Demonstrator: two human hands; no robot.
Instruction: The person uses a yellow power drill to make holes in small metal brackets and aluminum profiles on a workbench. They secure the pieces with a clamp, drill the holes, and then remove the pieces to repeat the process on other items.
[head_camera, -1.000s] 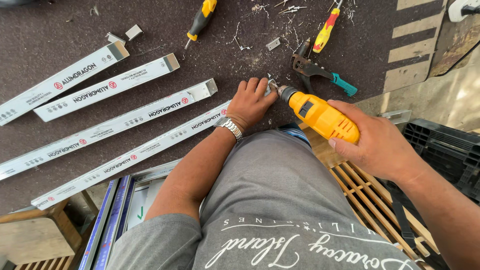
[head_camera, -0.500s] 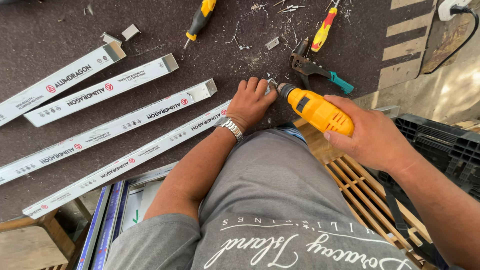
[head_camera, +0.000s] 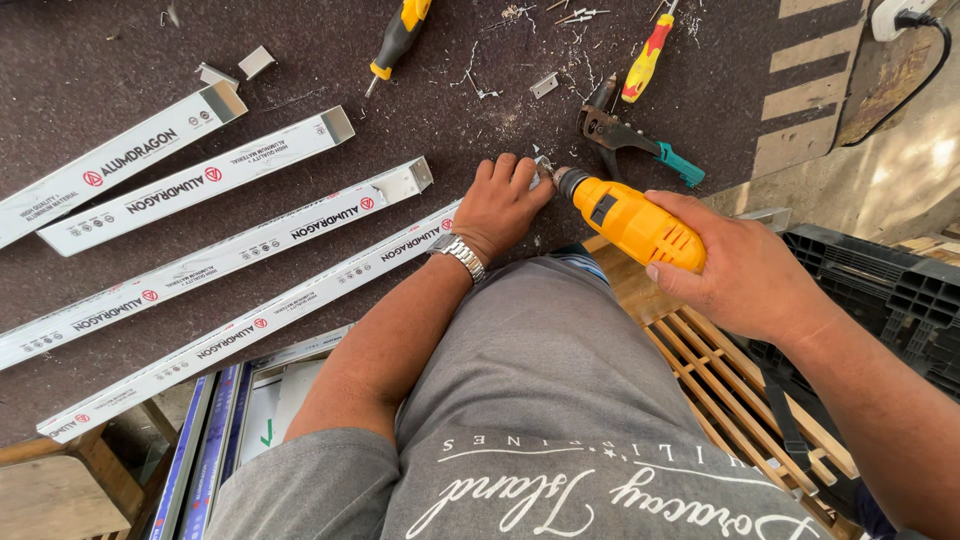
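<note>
My right hand (head_camera: 745, 275) grips a yellow power drill (head_camera: 625, 217) whose chuck points left at the end of a long white aluminium profile (head_camera: 255, 325) lying on the dark work surface (head_camera: 90, 70). My left hand (head_camera: 503, 200), with a metal watch on the wrist, presses down on that end of the profile, fingers right beside the drill tip. The profile's end and a small metal piece are mostly hidden under my fingers.
Three more white profiles (head_camera: 215, 175) lie side by side to the left. Two yellow-handled screwdrivers (head_camera: 398, 38), pliers with a teal grip (head_camera: 640, 138), small metal offcuts (head_camera: 255, 62) and shavings are scattered at the top. A black crate (head_camera: 880, 290) and wooden slats (head_camera: 720, 380) are at right.
The view has shifted slightly; the drill and both hands stay at the same end of the profile with the drill tip still against it.
</note>
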